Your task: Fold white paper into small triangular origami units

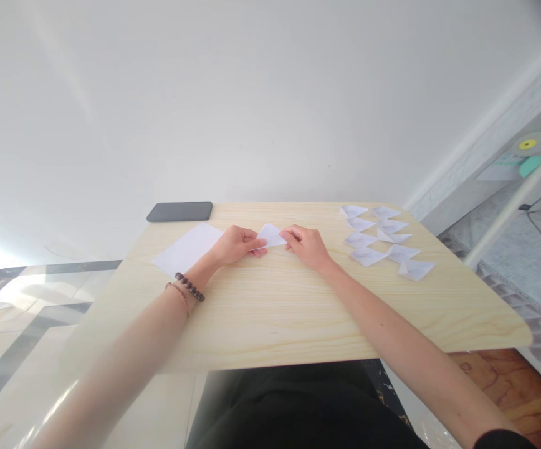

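A small folded piece of white paper (271, 236) is held between my two hands, over the middle of the wooden table (270, 312). My left hand (239, 243) pinches its left corner, thumb on top and fingers beneath. At the right corner, the thumb and fingertips of my right hand (306, 244) are closed on the same paper. Flat white paper (191, 246) lies left of my left hand, partly covered by the wrist. Several folded white paper pieces (364, 239) rest in two rough columns to the right of my right hand.
A dark phone (180, 211) lies at the table's far left corner. Behind the far edge rises a white wall (261, 100). Off to the right stands a pale metal pole (504, 218) with cables near it.
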`<state>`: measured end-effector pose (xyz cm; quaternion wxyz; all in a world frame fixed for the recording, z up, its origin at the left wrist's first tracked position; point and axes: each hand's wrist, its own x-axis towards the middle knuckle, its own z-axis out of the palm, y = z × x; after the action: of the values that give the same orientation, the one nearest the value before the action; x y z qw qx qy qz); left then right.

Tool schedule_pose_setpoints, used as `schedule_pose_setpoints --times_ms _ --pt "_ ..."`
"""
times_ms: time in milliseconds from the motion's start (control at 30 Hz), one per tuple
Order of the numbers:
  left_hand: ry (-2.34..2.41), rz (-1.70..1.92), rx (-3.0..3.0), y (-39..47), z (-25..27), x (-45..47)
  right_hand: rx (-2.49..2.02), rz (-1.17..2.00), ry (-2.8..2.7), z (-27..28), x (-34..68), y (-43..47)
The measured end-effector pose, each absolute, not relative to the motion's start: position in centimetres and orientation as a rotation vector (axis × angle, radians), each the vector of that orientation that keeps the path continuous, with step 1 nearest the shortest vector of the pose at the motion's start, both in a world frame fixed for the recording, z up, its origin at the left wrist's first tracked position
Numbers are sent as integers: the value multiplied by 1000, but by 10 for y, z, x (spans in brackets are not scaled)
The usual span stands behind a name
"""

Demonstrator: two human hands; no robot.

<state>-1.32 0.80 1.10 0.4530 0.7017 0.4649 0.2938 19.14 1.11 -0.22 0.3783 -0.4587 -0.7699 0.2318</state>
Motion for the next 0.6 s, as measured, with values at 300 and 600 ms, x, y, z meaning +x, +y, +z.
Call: schedule_pose_setpoints --times_ms 300,600 --pt "1174 727 1713 4 14 -11 -1137 611 -1983 -2 191 10" --pt "1242 686 1899 4 15 -9 -1096 593 -2047 -1 187 7"
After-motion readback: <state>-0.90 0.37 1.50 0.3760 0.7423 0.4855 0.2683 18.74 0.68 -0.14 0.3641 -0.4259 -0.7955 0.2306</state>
